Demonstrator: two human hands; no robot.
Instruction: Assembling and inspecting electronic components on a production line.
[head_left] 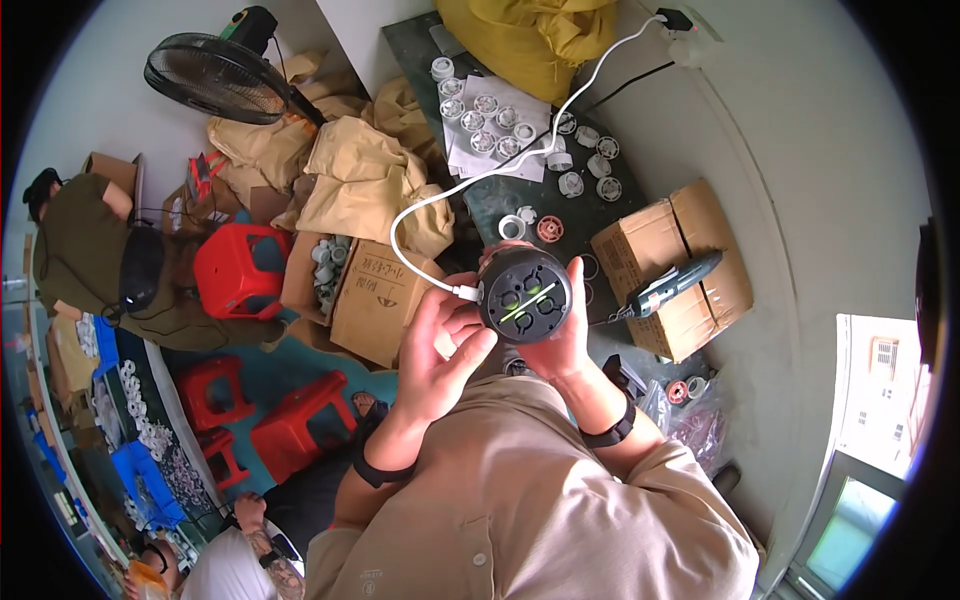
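A round black device (526,297) is held up in front of my chest, its flat face toward me. That face has several round cut-outs and a bright line of light across it. My right hand (566,345) grips the device from the right, thumb along its edge and other fingers hidden behind. My left hand (437,350) is at its left side, bent fingers against the edge beside the plug, thumb lower down. The plug (466,293) of a white cable (398,222) is at the device's left edge; the cable loops up to a black adapter (675,18).
Beyond my hands, a dark table (490,205) carries several white round parts (484,142). At right are a cardboard box (715,262) and a dark power tool (675,284). Red stools (300,425), an open carton (325,272), a fan (215,78) and other people are leftward.
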